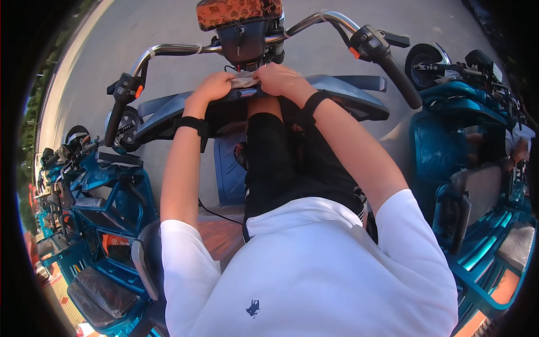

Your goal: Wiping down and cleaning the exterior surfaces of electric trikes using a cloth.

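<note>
Both hands meet at the top middle of the vehicle's blue-grey front panel (351,90), just behind the handlebar stem. A crumpled pale cloth or wrapping (245,81) is held between them. My left hand (214,86) grips its left end with bent fingers. At its right end, my right hand (278,79) pinches it with thumb and fingers. Beyond the hands rises the black dash housing (241,42) with a key in it, under an orange patterned cover (238,12). The chrome handlebar (181,48) spreads to both sides, with black grips (398,78).
Teal electric tricycles (463,94) stand close on the right, and more (113,198) stand on the left. Part of a person's arm (520,149) shows at the far right. A blue footboard (227,168) lies below, beside my legs. A thin black cable (219,217) runs across the seat.
</note>
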The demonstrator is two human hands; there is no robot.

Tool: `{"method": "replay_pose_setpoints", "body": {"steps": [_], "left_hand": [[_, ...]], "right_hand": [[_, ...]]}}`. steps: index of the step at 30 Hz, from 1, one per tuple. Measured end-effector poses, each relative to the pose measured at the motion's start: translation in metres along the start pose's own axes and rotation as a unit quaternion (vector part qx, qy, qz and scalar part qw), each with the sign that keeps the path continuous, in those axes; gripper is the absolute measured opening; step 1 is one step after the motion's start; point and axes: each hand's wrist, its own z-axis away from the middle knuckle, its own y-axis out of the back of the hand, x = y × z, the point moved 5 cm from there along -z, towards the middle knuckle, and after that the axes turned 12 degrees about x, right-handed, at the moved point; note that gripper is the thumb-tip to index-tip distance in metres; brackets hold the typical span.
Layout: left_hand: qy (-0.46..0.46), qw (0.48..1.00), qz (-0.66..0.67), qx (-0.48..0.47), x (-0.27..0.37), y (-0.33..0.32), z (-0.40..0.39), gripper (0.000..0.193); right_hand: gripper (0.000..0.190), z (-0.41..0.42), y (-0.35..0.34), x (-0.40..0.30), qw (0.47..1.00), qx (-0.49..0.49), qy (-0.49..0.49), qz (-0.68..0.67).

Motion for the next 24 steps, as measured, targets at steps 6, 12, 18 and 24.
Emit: {"method": "replay_pose_setpoints", "body": {"steps": [6,12,18,24], "left_hand": [[-0.149,0.987,0.054,0.019,0.079,-0.048,-0.03,0.043],[-0.112,0.991,0.069,-0.011,0.119,-0.035,-0.01,0.044],[-0.104,0.99,0.094,-0.019,0.118,0.003,0.041,0.055],[-0.122,0.99,0.067,0.031,0.133,-0.005,0.049,0.053]], "right_hand": [[0.037,0.048,0.042,0.083,0.999,0.012,-0.036,0.019],[0.036,0.073,0.049,0.098,0.998,0.059,0.003,-0.001],[0.031,0.103,0.054,0.07,0.995,0.095,0.013,-0.041],[0.03,0.123,0.067,0.078,0.984,0.161,0.066,-0.048]]}}
